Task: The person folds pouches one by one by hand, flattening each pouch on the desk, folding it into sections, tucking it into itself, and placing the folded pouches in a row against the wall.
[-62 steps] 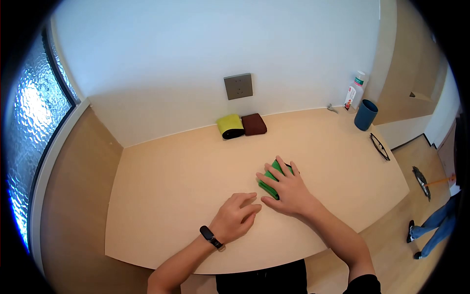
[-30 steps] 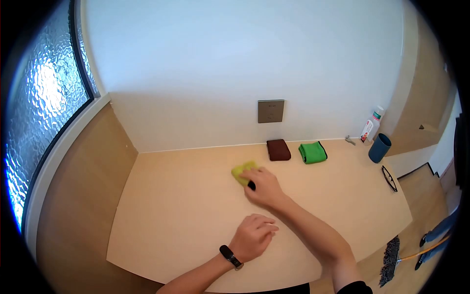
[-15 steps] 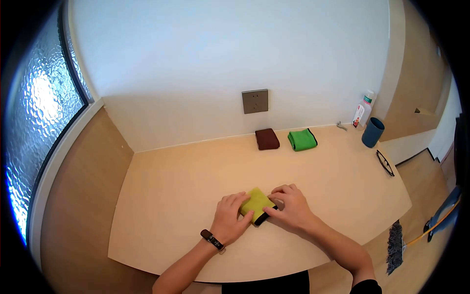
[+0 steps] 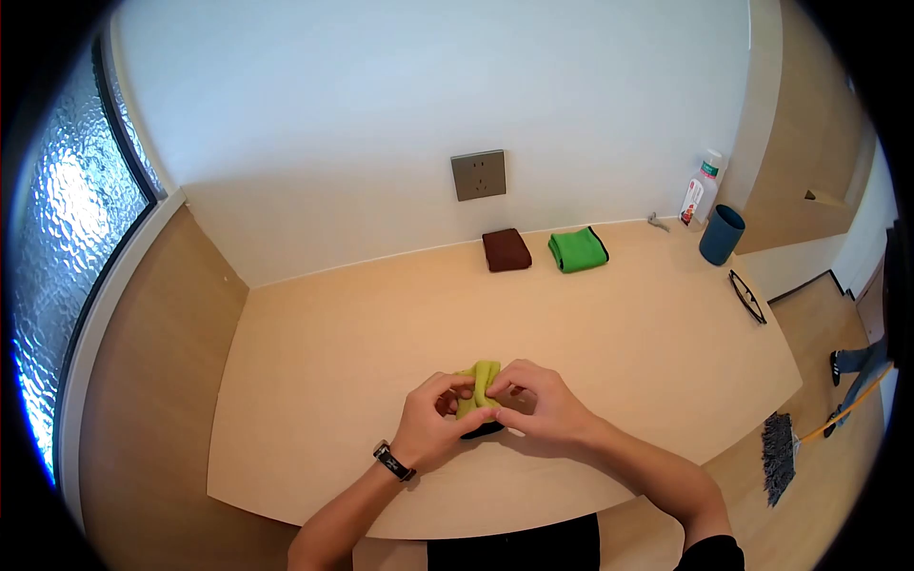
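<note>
A yellow-green cloth (image 4: 484,376) with a dark edge is bunched up near the front of the table, between my two hands. My left hand (image 4: 430,419), with a black band on its wrist, pinches the cloth's left side between thumb and fingers. From the other side, my right hand (image 4: 545,404) grips the cloth's right part, thumb low and fingers curled on top. The cloth rises in a fold at its middle, and its dark edge shows beneath the thumbs. Parts of it are hidden behind my fingers.
Against the wall lie a folded brown cloth (image 4: 506,250) and a folded green cloth (image 4: 579,250). At the back right are a bottle (image 4: 701,192), a blue cup (image 4: 722,235) and glasses (image 4: 747,297). Beyond the table's right edge, a person's legs (image 4: 854,376) stand near a mop (image 4: 779,459).
The yellow-green cloth, lying flat and folded before, is now pinched up into a raised fold. Both hands have closed on it. The view has shifted slightly, and the mop and the person's legs have moved.
</note>
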Action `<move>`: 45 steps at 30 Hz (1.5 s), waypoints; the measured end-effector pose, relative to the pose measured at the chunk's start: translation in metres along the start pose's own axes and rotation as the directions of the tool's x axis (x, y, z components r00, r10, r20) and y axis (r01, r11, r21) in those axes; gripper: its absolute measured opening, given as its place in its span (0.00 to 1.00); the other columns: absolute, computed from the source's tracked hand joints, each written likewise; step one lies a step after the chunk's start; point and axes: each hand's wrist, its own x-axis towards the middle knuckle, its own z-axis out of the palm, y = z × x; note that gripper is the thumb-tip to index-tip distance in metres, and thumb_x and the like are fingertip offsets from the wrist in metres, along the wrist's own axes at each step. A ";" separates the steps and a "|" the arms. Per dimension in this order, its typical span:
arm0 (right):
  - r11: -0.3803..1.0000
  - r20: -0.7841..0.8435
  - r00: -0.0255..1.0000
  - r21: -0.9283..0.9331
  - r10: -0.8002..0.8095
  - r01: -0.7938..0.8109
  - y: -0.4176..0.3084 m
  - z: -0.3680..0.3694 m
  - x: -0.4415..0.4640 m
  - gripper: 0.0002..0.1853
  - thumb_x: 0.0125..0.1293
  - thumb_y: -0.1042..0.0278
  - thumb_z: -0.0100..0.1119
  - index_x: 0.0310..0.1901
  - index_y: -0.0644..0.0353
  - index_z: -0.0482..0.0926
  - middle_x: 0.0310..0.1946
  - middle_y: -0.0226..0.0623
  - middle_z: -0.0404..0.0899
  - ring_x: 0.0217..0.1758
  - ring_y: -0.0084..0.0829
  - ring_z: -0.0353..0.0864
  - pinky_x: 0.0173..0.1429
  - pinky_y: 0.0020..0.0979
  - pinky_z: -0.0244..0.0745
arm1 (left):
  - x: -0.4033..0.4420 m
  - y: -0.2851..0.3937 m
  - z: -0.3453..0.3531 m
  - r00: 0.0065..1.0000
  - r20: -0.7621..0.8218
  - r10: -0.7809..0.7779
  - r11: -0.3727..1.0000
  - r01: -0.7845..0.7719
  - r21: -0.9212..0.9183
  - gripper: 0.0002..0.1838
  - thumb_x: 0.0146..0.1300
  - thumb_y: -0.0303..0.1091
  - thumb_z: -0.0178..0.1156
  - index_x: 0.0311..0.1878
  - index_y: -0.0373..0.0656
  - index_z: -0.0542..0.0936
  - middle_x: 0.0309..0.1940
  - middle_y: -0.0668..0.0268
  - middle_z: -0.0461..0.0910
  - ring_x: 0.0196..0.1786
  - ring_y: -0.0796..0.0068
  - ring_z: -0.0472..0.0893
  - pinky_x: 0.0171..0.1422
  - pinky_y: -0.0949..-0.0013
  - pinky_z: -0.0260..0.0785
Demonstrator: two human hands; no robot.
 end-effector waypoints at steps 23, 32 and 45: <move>0.943 -0.312 0.950 -0.306 0.026 -0.127 0.009 -0.040 0.009 0.14 0.52 0.81 0.63 0.42 0.58 0.83 0.45 0.34 0.77 0.49 0.30 0.79 0.49 0.30 0.78 | 0.011 -0.008 -0.005 0.928 -0.361 -0.088 0.996 0.089 -0.013 0.16 0.68 0.20 0.58 0.57 0.39 0.73 0.52 0.62 0.78 0.47 0.76 0.80 0.52 0.71 0.76; 0.717 -0.093 0.961 -0.685 -0.262 0.129 0.003 -0.012 0.004 0.18 0.55 0.70 0.70 0.49 0.59 0.85 0.45 0.39 0.81 0.52 0.43 0.78 0.55 0.41 0.79 | 0.007 -0.007 0.004 0.934 -0.023 0.357 0.721 -0.260 0.642 0.23 0.53 0.28 0.73 0.54 0.40 0.84 0.51 0.56 0.83 0.57 0.51 0.80 0.64 0.55 0.73; 0.594 -0.509 0.857 -0.715 -0.079 -0.370 0.012 -0.096 0.003 0.25 0.51 0.77 0.62 0.54 0.51 0.84 0.48 0.37 0.83 0.53 0.40 0.82 0.51 0.41 0.81 | 0.014 -0.004 -0.025 0.808 -0.261 0.528 0.543 -0.084 0.836 0.17 0.54 0.20 0.60 0.48 0.41 0.80 0.46 0.59 0.81 0.55 0.53 0.77 0.62 0.52 0.68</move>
